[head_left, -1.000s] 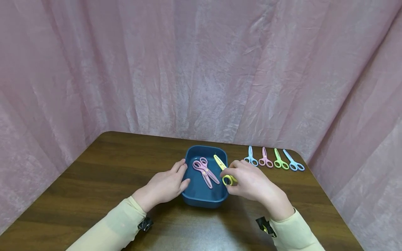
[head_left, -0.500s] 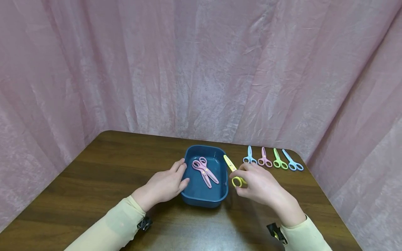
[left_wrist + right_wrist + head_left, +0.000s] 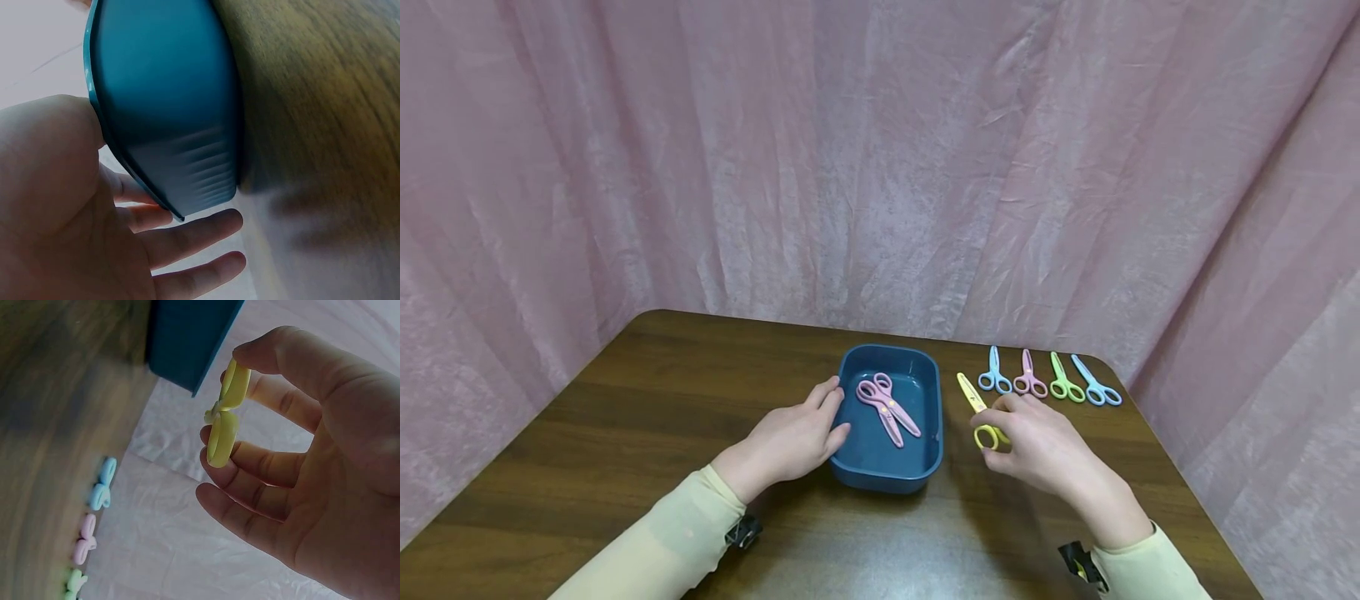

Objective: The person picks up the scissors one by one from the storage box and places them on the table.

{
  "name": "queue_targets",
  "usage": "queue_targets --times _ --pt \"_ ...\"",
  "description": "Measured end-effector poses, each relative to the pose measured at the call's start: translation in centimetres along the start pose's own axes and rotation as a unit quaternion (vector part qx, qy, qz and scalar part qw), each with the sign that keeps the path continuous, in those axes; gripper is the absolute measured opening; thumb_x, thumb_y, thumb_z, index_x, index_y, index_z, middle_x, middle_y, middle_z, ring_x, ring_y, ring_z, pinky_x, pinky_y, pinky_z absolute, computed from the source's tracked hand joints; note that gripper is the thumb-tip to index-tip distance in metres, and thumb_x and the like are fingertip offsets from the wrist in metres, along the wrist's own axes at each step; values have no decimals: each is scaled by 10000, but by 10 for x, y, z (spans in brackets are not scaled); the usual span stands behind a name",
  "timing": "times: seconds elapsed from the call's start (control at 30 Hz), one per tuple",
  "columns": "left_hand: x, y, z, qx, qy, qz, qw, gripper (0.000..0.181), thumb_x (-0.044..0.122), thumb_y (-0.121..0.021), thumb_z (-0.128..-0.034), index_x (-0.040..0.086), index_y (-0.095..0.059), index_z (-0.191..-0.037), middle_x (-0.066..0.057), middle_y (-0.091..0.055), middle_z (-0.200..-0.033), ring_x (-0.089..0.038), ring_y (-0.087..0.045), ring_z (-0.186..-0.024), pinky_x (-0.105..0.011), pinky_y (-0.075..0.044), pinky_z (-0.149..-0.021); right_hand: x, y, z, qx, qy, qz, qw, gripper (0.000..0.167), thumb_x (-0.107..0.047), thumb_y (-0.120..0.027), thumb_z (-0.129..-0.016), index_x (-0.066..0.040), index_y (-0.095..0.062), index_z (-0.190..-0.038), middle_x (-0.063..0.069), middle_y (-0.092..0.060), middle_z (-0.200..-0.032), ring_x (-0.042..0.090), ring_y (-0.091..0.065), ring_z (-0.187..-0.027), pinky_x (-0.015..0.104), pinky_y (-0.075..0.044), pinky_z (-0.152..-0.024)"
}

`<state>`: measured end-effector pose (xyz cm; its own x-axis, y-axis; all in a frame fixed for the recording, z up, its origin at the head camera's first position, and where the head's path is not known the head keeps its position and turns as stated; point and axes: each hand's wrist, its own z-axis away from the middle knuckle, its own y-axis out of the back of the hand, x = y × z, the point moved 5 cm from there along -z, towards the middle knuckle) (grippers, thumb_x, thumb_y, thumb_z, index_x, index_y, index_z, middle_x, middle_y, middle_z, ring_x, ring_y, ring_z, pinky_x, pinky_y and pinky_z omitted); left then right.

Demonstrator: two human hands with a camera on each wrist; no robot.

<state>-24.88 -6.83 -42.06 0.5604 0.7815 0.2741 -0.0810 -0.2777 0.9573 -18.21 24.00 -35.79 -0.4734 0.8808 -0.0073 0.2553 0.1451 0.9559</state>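
In the head view my right hand (image 3: 1037,437) pinches a pair of yellow scissors (image 3: 973,393) by the handle loops, held off the table to the right of the bin. The right wrist view has the thumb on one yellow loop (image 3: 237,387) and fingertips against the other side. A dark blue plastic bin (image 3: 886,483) stands on the table. Two pairs of pink scissors (image 3: 887,408), overlapping, lie inside it. My left hand (image 3: 790,433) rests against the bin's left side. In the left wrist view its fingers (image 3: 194,237) are nearly straight, beside the bin wall (image 3: 169,81).
Along the table's far right edge lie blue scissors (image 3: 995,379), pink scissors (image 3: 1030,383), green scissors (image 3: 1064,387) and more blue scissors (image 3: 1097,392) in a row. A brown wooden table (image 3: 700,367) lies under everything. Pink curtains (image 3: 880,167) hang behind and at the right.
My right hand has carried the yellow scissors rightward, from over the bin's right rim to beside it. The left hand stays at the bin, and the pink scissors lie as before.
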Motion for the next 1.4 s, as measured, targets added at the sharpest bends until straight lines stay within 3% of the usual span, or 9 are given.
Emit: queue_targets --times 0.37,0.83,1.4 --pt "-1 -1 0 98 -91 -63 9999 672 385 -592 -1140 -34 -444 -1644 -241 -361 -1740 -396 -671 -1348 -538 -640 -960 10 -8 13 -74 -128 55 9999 323 -157 -906 -782 -333 -797 -1030 -36 -684 -1011 210 -627 -894 399 -534 -712" --pt "0 -1 0 104 -104 -85 9999 670 386 -590 -1140 -35 -449 -1641 -241 -366 -1738 -388 -682 -1335 -527 -642 -958 19 -25 20 -899 -369 -9 9953 311 -211 -906 -798 -288 -815 -1085 -28 -678 -1006 205 -605 -847 424 -532 -692" --pt "0 -1 0 68 -18 -66 10000 674 386 -593 -1139 -25 -441 -1651 -231 -357 -1745 -389 -666 -1356 -537 -636 -969 35 -41 20 -1469 -721 -53 9865 317 -217 -891 -813 -253 -810 -1117 4 -680 -1019 276 -655 -908 485 -569 -786"
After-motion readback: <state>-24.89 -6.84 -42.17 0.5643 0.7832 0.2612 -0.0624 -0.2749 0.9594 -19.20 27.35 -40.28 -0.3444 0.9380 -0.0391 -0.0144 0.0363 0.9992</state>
